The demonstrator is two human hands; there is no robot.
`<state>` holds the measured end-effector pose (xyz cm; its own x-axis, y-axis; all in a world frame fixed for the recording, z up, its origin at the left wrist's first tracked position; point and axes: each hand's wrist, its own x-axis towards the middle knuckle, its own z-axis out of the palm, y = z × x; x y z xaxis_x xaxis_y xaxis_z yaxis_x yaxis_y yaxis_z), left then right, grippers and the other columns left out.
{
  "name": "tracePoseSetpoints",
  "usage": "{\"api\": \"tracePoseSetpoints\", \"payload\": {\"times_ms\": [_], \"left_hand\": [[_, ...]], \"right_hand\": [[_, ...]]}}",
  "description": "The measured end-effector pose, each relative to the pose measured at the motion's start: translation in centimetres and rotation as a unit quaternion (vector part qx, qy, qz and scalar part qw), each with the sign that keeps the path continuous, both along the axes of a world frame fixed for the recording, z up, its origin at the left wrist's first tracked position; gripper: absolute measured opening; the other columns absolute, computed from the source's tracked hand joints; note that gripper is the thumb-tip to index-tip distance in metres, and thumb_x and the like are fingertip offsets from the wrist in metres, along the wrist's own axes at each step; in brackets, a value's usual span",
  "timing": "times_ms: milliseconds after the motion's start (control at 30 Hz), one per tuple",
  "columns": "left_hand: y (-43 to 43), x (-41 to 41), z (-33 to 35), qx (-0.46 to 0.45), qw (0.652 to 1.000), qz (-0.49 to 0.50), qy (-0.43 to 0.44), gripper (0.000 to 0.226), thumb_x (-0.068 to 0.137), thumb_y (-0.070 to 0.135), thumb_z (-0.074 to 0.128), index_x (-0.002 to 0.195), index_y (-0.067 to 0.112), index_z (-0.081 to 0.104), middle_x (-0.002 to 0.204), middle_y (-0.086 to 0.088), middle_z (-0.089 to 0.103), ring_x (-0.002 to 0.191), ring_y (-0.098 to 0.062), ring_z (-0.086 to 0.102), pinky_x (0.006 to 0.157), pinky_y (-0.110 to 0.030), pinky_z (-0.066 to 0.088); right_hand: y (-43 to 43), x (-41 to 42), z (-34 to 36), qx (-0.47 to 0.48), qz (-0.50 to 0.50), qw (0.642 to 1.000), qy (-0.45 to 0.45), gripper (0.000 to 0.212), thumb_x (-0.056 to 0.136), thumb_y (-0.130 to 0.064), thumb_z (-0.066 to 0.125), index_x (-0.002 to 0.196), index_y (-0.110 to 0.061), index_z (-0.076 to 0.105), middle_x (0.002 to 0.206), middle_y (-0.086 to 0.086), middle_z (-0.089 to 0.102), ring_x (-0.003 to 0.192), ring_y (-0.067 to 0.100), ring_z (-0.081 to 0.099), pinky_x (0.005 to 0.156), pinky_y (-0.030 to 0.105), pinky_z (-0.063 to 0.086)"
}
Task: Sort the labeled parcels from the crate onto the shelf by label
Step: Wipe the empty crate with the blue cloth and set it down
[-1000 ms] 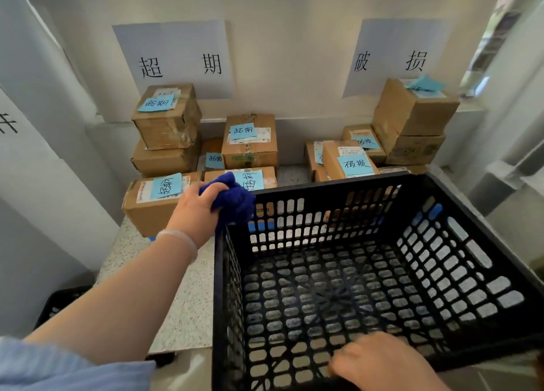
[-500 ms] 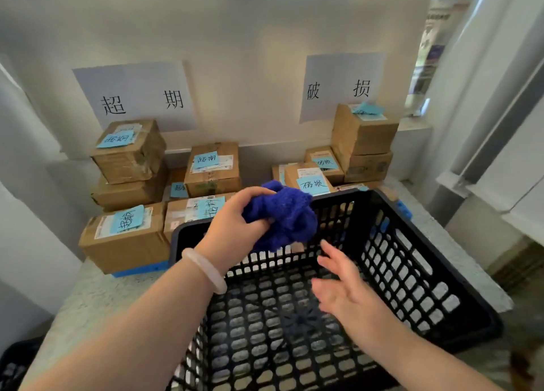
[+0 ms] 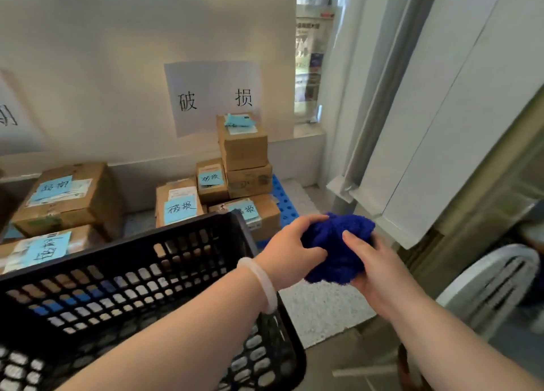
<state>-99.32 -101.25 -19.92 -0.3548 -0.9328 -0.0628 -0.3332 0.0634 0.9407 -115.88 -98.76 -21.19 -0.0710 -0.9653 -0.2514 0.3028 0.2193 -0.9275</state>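
Status, big to small:

- shelf point(image 3: 321, 305): speckled top along the white wall point(image 3: 117, 52). All the parcels we can see sit on it, at the back.
- crate point(image 3: 147, 240): black, lattice-walled, near us on the shelf's left. We see no parcel in the bit of floor that shows; the left forearm covers a lot of it and the frame cuts the rest.
- 2 wall signs: the 破损 sign point(image 3: 215, 96) is fully in view. The left sign point(image 3: 8, 117) is cut off, only part of 1 character shows.
- 破损 group point(image 3: 244, 146): 5 parcels under that sign, 2 stacked and 3 in front, with a blue perforated board point(image 3: 279, 199) just beside them.
- left group point(image 3: 67, 196): 2 parcels visible, more likely out of frame.
- blue cloth point(image 3: 335, 243): fuzzy and bunched, held in the air off the crate's right corner, above the shelf.
- left hand point(image 3: 291, 243): fingers curled into the cloth from the left. White bangle point(image 3: 262, 281) on that wrist.
- right hand point(image 3: 379, 270): cups the cloth from below, thumb pressed on top. Neither hand holds a parcel.

Progress: we judge sorting done or nearly done, since the parcels are grouped under signs and the crate looks empty. The cloth suggests a wipe-down, not sorting. What is left: confirm that the crate floor is empty.

Hard to read: sticky labels point(image 3: 180, 209) say 破损 on 3 parcels; the top parcel's label is crumpled; the 1 under it shows none from here. Left-group labels are turned and blurred, so we can't check them against their sign.
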Motion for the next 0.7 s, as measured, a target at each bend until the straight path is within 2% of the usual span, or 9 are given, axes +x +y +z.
{"api": "tracePoseSetpoints", "payload": {"times_ms": [33,133,200,233,300,400,533,633,700], "left_hand": [[-0.9,-1.6,-0.5,0.011,1.000,-0.001,-0.020,0.054,0.085,0.008,0.061,0.131,0.035,0.052,0.121,0.007,0.062,0.107,-0.010,0.062,0.085,-0.021,0.055],[-3.5,-5.4,-1.9,0.030,0.997,-0.007,-0.066,0.054,0.087,0.008,0.060,0.134,0.034,0.050,0.122,0.007,0.060,0.106,-0.008,0.060,0.078,-0.011,0.050],[-5.4,-7.2,-2.5,0.023,0.995,0.000,-0.094,0.058,0.089,0.010,0.060,0.140,0.033,0.045,0.129,0.006,0.058,0.113,-0.010,0.058,0.083,-0.011,0.046],[-6.5,-7.8,-2.8,0.017,0.993,0.003,-0.120,0.061,0.091,0.013,0.061,0.145,0.032,0.041,0.136,0.005,0.055,0.121,-0.013,0.055,0.089,-0.014,0.043],[-8.4,-8.1,-3.1,0.005,0.979,0.012,-0.204,0.069,0.093,0.024,0.062,0.152,0.033,0.029,0.149,0.002,0.044,0.135,-0.019,0.044,0.102,-0.023,0.036],[-9.3,-6.5,-3.4,-0.012,0.958,0.033,-0.286,0.076,0.092,0.040,0.063,0.155,0.036,0.019,0.156,0.002,0.033,0.142,-0.021,0.032,0.117,-0.039,0.029],[-6.2,-2.4,-3.5,-0.072,0.938,0.049,-0.337,0.080,0.090,0.059,0.056,0.154,0.045,0.010,0.161,0.008,0.023,0.147,-0.015,0.021,0.121,-0.041,0.022],[-2.7,1.4,-3.4,-0.092,0.920,0.100,-0.367,0.078,0.091,0.061,0.053,0.155,0.043,0.011,0.162,0.010,0.017,0.148,-0.012,0.014,0.121,-0.031,0.013],[-0.5,4.3,-3.3,-0.084,0.905,0.150,-0.389,0.076,0.091,0.061,0.052,0.154,0.043,0.012,0.162,0.011,0.017,0.148,-0.011,0.014,0.120,-0.032,0.014]], "right_hand": [[-0.8,-1.7,-0.7,0.013,0.003,1.000,-0.005,0.042,0.091,-0.019,0.062,0.132,-0.013,0.054,0.118,0.014,0.070,0.104,0.032,0.070,0.084,0.053,0.057],[-3.3,-5.5,-2.1,0.049,0.008,0.999,0.015,0.035,0.095,-0.015,0.060,0.129,-0.013,0.054,0.119,0.015,0.069,0.102,0.032,0.070,0.087,0.055,0.056],[-5.5,-7.1,-2.4,0.063,0.017,0.997,0.039,0.036,0.095,-0.017,0.062,0.130,-0.017,0.052,0.122,0.012,0.067,0.103,0.030,0.069,0.089,0.053,0.056],[-6.6,-7.6,-2.5,0.068,0.029,0.995,0.070,0.039,0.095,-0.021,0.063,0.132,-0.019,0.050,0.126,0.010,0.065,0.105,0.027,0.067,0.090,0.048,0.056],[-8.9,-8.2,-2.8,0.088,0.069,0.974,0.195,0.057,0.093,-0.034,0.065,0.143,-0.025,0.040,0.142,0.004,0.053,0.117,0.018,0.057,0.094,0.037,0.049],[-11.1,-8.2,-3.7,0.095,0.103,0.928,0.345,0.078,0.090,-0.048,0.065,0.154,-0.033,0.024,0.159,0.002,0.030,0.140,0.022,0.037,0.108,0.039,0.036],[-10.1,-5.1,-5.2,0.051,0.189,0.923,0.331,0.074,0.088,-0.049,0.066,0.152,-0.036,0.029,0.157,-0.002,0.034,0.143,0.016,0.033,0.113,0.036,0.031],[-8.1,-1.1,-5.4,0.025,0.243,0.926,0.287,0.072,0.091,-0.046,0.064,0.152,-0.035,0.028,0.157,-0.001,0.032,0.143,0.015,0.032,0.110,0.032,0.030],[-6.8,1.7,-4.7,0.012,0.281,0.921,0.268,0.072,0.092,-0.046,0.062,0.153,-0.038,0.024,0.159,-0.004,0.028,0.145,0.014,0.028,0.112,0.033,0.030]]}}
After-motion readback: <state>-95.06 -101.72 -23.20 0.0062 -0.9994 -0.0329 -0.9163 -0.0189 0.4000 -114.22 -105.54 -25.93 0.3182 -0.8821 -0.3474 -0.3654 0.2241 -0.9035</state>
